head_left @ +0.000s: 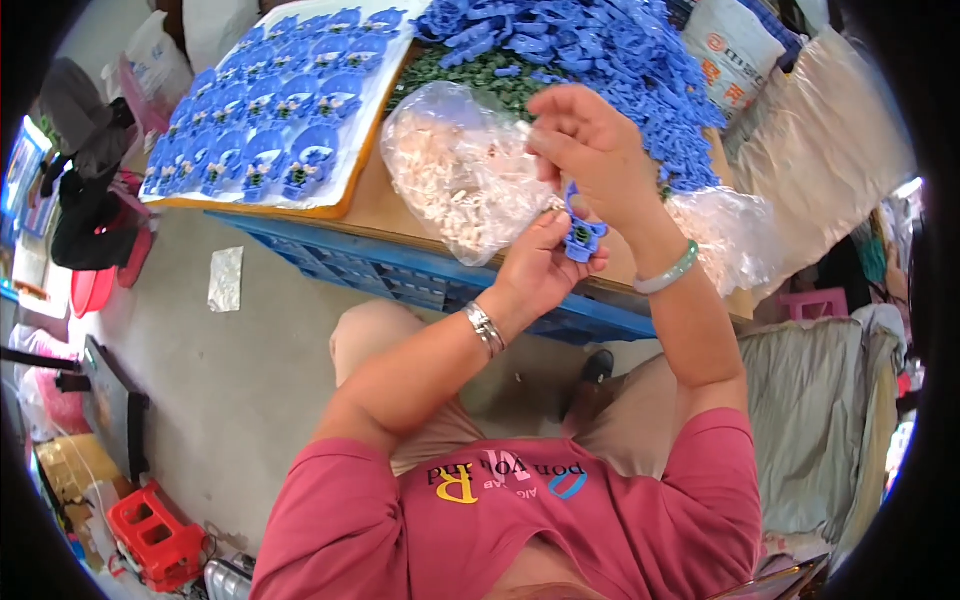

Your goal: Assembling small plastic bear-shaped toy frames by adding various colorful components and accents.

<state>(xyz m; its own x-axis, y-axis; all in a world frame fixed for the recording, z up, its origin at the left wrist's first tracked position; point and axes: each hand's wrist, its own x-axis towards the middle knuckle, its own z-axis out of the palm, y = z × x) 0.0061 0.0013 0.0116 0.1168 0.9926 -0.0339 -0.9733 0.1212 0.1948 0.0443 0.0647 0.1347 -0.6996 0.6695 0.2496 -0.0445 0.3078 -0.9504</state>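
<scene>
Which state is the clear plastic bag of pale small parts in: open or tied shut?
Open. The clear plastic bag lies slumped on the table, its film spread loose toward the right hand, with no knot visible.

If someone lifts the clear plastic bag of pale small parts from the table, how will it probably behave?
The bag looks thin and crumpled, so it would likely sag and change shape. Its mouth seems open near the right hand, so pale parts may spill. The glossy film may be somewhat slippery.
</scene>
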